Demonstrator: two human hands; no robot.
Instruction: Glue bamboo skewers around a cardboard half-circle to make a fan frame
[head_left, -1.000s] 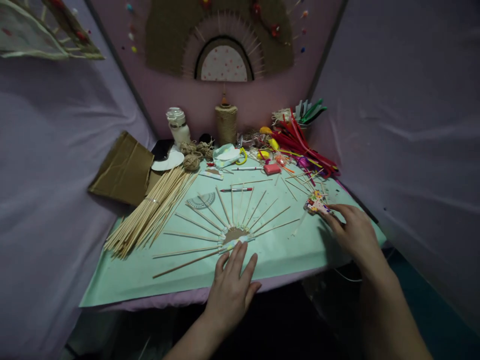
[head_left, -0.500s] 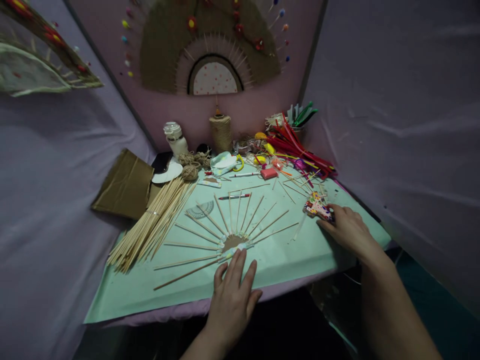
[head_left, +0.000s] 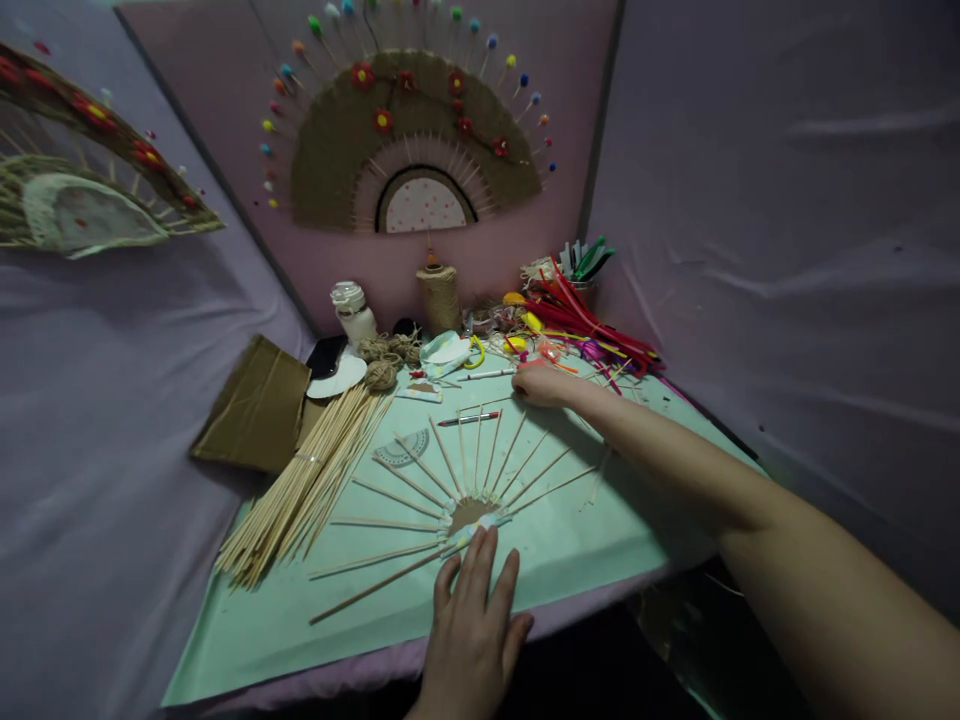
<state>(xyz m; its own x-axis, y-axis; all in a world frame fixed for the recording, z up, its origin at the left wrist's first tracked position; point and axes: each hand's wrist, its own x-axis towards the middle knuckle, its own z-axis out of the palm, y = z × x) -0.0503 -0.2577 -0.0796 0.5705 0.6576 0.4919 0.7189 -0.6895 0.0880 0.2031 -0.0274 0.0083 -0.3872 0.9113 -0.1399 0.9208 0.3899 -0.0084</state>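
A half-circle fan of wooden sticks (head_left: 450, 480) lies on the mint-green sheet (head_left: 255, 625), its spokes meeting at a brown hub (head_left: 469, 513). My left hand (head_left: 474, 625) lies flat and open at the near edge, fingertips touching the hub's taped rim. My right hand (head_left: 546, 386) is stretched far forward past the fan, fingers curled down among the small items at the back. What is under it is hidden. A red pen (head_left: 469, 419) lies just left of that hand.
A thick bundle of loose sticks (head_left: 307, 480) lies at the left beside folded brown cardboard (head_left: 255, 405). At the back stand a twine spool (head_left: 440, 298), a white jar (head_left: 352, 310), twine balls and red pipe cleaners (head_left: 592, 320). A decorated fan (head_left: 412, 140) hangs on the wall.
My right hand left the patterned item at the right edge and reached forward-left to the back of the table. The left hand stayed on the hub. The camera tilted up.
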